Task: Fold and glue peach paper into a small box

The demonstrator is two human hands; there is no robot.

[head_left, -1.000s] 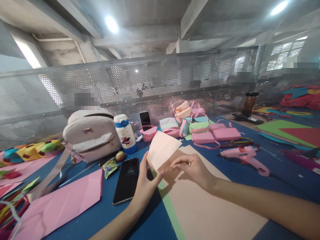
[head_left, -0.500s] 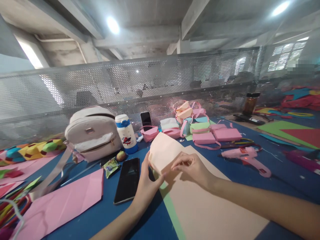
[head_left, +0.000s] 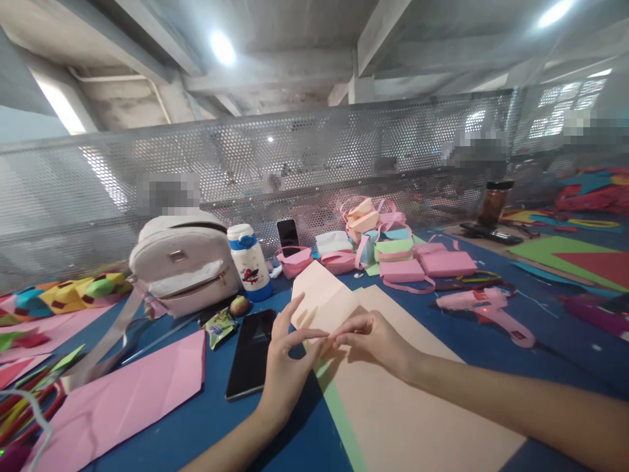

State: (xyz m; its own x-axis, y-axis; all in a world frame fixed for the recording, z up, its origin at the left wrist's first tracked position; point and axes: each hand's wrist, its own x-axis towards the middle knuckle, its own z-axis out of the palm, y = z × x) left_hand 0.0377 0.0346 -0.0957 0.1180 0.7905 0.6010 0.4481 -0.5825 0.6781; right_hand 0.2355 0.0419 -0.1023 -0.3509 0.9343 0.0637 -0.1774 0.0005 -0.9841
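A folded cream paper piece [head_left: 322, 295] stands over the far left part of a large peach sheet [head_left: 417, 400], which lies on a green sheet. My left hand [head_left: 292, 354] pinches the near edge of the folded piece between thumb and index finger, its other fingers raised in front of the paper. Close beside it, my right hand [head_left: 373, 341] has thumb and fingertips pressed together on the same edge. The fingertips of both hands almost touch.
A black phone [head_left: 250, 354] lies left of my left hand, with a bottle [head_left: 249, 262] and a white backpack [head_left: 184, 262] behind. Small pink paper bags [head_left: 400, 270] stand beyond the sheet. A pink glue gun [head_left: 486, 311] lies right. Pink paper [head_left: 132, 400] is at left.
My left hand has moved from the side of the folded piece to its near edge, closing thumb and index finger there. My right hand has shifted slightly nearer, and the folded piece sits lower.
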